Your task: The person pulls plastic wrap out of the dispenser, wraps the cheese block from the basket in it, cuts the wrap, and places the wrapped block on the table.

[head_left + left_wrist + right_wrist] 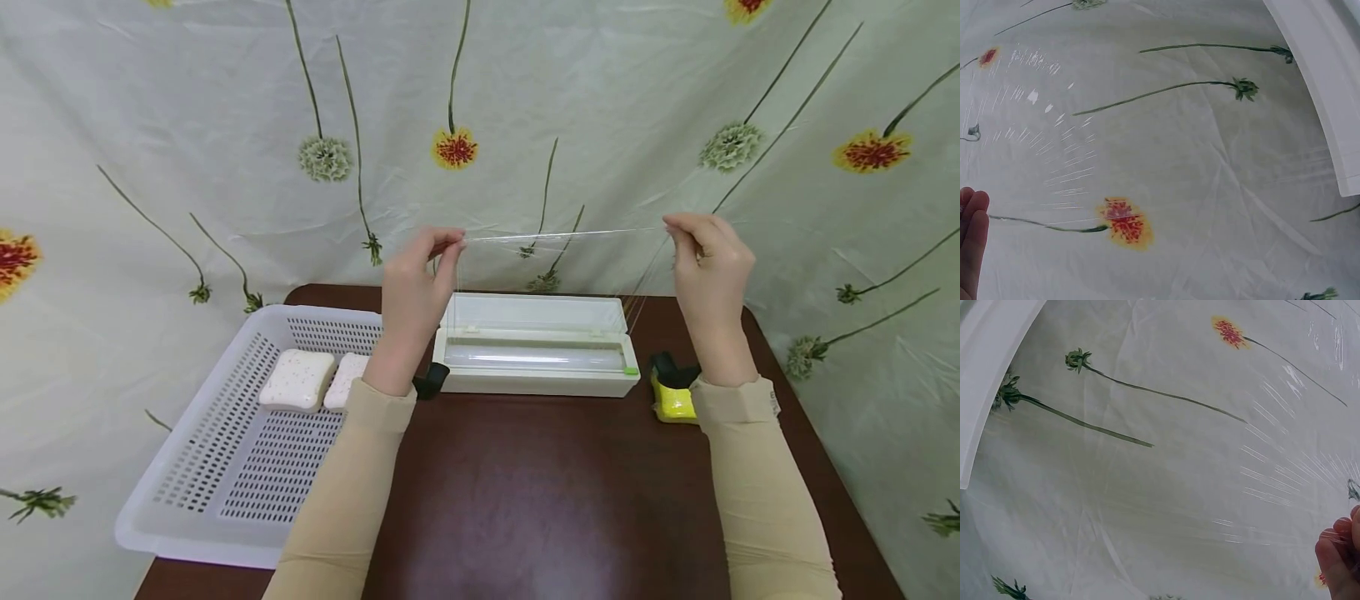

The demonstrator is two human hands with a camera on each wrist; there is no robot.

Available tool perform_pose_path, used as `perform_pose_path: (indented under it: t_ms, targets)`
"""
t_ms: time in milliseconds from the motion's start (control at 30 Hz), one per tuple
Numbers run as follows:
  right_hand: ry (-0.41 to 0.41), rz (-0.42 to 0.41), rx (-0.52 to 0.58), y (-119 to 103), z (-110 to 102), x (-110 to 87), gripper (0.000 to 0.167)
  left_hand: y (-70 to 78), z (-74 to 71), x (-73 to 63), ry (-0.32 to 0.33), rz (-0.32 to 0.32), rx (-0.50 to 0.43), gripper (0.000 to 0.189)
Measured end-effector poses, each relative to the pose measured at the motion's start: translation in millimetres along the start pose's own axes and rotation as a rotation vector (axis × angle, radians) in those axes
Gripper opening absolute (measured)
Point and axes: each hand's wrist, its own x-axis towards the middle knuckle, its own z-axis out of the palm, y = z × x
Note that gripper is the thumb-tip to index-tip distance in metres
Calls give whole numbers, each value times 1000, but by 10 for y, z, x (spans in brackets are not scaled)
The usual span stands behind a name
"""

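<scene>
Left hand and right hand each pinch the clear film, stretched between them above the open white box on the desk's far side. Left stands a basket holding pale speckled blocks; right, a yellow item.

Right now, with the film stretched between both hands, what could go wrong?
The clear film might tear near the right hand, where creases fan out by the pinch. Its middle could sag and cling to itself, being held only between that pinch and the left hand. It may also snag on the open lid, since it hangs down toward the white box.
</scene>
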Motion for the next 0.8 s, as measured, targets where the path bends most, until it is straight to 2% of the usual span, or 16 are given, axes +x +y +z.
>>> perform_pose_path:
  t_ms: [333,533,800]
  targets:
    - [59,-1,33,-130,-107,33,20,83,-96,70,51,30,-23,13]
    - [93,-8,53,-178,-160,45,19,139,-136,103,81,26,-39,13]
    - [117,-15,55,-276,-241,-30,20,192,-167,64,125,8,-76,13]
